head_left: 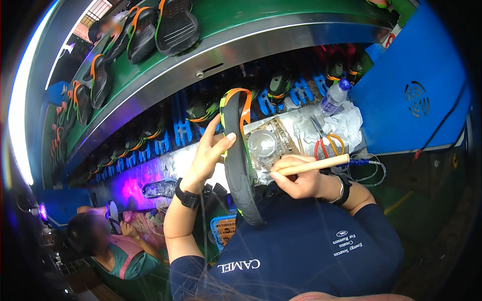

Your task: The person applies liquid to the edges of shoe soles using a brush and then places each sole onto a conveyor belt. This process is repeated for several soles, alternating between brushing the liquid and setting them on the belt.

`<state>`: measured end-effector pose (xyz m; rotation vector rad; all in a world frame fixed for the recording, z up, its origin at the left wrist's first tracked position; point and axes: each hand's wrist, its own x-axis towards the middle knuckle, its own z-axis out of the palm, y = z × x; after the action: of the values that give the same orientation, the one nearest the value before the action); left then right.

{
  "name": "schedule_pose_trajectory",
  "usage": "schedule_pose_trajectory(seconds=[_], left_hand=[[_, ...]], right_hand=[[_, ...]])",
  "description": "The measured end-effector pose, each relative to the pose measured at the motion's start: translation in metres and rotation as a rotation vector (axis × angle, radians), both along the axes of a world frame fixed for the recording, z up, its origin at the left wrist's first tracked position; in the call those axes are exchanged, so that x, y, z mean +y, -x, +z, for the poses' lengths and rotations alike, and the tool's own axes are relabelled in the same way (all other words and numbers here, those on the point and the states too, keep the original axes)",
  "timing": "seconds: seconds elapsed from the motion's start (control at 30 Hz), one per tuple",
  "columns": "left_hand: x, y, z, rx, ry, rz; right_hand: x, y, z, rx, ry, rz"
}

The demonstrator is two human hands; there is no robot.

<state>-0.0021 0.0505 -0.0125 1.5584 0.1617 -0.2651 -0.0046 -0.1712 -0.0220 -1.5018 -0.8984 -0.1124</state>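
Observation:
Upright in front of my chest is a black shoe sole [236, 165] with bright green edging and an orange upper loop. My left hand [207, 153] grips its side, with the thumb across the sole's surface and the fingers behind. My right hand [297, 179] is closed around a pale wooden-handled tool [324, 164], close to the sole's right edge. The tool's working end is hidden by my fingers and the sole. A clear round container [262, 144] stands on the bench just beyond my right hand.
Scissors [321, 133], orange-red handles [335, 144], a purple-labelled bottle [333, 99] and crumpled white paper [347, 120] lie to the right. Beyond are blue racks with shoes [279, 86] and a green conveyor [271, 15] carrying soles [175, 27]. A person [118, 246] sits at left.

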Motion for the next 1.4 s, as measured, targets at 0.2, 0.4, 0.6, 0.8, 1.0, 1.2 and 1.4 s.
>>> schedule_pose_trajectory(seconds=[0.2,0.4,0.6,0.8,1.0,1.2,1.4], left_hand=[[-0.009,-0.011,0.013,-0.081,-0.012,0.006],[-0.029,-0.038,0.074,-0.391,0.135,0.061],[-0.043,-0.113,0.124,-0.810,0.053,0.083],[-0.073,-0.245,0.126,-0.998,-0.209,0.521],[-0.103,-0.260,0.111,-0.151,0.371,-0.051],[-0.102,-0.258,0.135,-0.018,0.100,-0.192],[-0.140,-0.342,0.128,-0.249,0.062,0.103]], right_hand=[[-0.023,0.007,0.008,0.076,-0.046,-0.049],[-0.087,0.013,0.009,0.296,-0.304,-0.458],[-0.139,0.046,-0.022,0.395,-0.375,-0.713],[-0.148,0.072,-0.022,0.385,-0.446,-0.825],[-0.161,0.067,-0.035,0.377,-0.451,-0.901],[-0.163,0.055,-0.037,0.407,-0.450,-0.899],[-0.156,0.046,-0.052,0.438,-0.464,-0.951]])
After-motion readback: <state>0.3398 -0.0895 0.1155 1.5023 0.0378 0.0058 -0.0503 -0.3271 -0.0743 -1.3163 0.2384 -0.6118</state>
